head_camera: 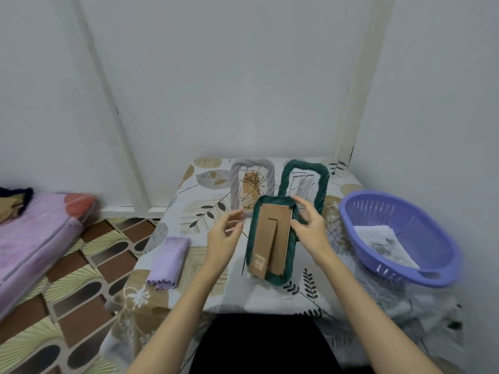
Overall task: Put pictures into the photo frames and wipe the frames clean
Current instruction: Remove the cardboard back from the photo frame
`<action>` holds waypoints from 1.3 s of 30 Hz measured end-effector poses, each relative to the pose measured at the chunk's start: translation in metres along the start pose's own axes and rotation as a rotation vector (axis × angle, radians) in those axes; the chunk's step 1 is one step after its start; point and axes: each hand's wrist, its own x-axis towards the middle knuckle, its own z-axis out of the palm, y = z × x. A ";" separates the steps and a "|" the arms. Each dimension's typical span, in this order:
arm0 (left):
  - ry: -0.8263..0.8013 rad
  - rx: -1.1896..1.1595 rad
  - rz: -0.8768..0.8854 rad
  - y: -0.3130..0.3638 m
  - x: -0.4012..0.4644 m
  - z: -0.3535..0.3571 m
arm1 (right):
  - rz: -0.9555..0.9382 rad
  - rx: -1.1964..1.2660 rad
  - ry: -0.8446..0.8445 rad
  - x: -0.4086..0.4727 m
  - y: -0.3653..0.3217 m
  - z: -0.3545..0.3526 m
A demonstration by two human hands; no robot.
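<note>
A dark green rope-wrapped photo frame (288,257) lies face down in the middle of the table, its brown cardboard back and stand facing up. My right hand (310,225) grips its upper right edge with thumb and fingers. My left hand (224,236) hovers just left of the frame with fingers apart, holding nothing. Two empty frames lie flat behind it: a grey one (235,182) and a second green one (322,179). A folded lilac cloth (168,261) rests at the table's left. White pictures (383,238) lie in a purple basket (421,209).
The leaf-patterned tablecloth (205,209) covers a small table in a wall corner. The purple basket sits at the table's right edge. A pink mattress (35,233) lies on the patterned floor to the left. My dark lap is at the front edge.
</note>
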 end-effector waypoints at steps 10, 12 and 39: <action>-0.083 0.054 -0.258 -0.039 0.017 0.000 | 0.203 0.100 -0.210 0.010 0.034 0.003; -0.049 0.087 -0.198 -0.043 0.018 0.002 | 0.178 0.067 -0.181 0.010 0.036 0.005; 0.140 0.235 -0.089 -0.063 0.042 0.018 | 0.054 -0.062 0.058 0.038 0.061 0.026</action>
